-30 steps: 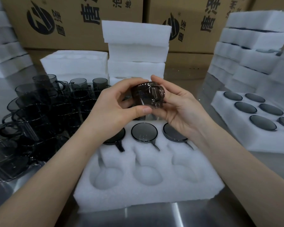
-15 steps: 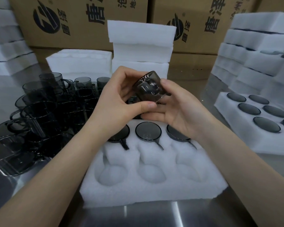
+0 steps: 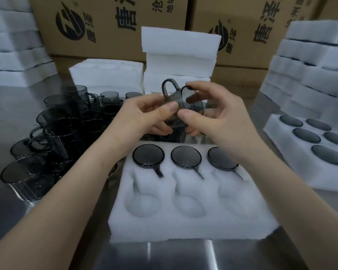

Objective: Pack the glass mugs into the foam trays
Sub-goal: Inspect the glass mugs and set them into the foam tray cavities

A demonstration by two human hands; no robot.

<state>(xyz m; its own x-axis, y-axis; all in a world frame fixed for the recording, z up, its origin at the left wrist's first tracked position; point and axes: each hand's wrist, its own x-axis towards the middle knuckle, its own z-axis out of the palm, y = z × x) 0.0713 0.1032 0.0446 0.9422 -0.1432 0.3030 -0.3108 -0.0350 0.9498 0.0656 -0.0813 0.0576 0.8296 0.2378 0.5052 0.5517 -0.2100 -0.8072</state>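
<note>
A smoky grey glass mug (image 3: 174, 98) is pinched between the left hand (image 3: 144, 115) and right hand (image 3: 213, 114), tipped on its side with its handle uppermost and its mouth turned right. Just below the hands lies a white foam tray (image 3: 183, 228) with six pockets. Its far row holds three mugs (image 3: 185, 157), seen as dark discs with handles in slots pointing toward the person, and its near row is empty. Loose mugs (image 3: 66, 129) of the same glass crowd together left of the left hand, mostly upright. Right of the right hand, a second tray (image 3: 281, 172) shows dark discs in its pockets. Stacked trays (image 3: 180, 55) rise beyond the hands.
</note>
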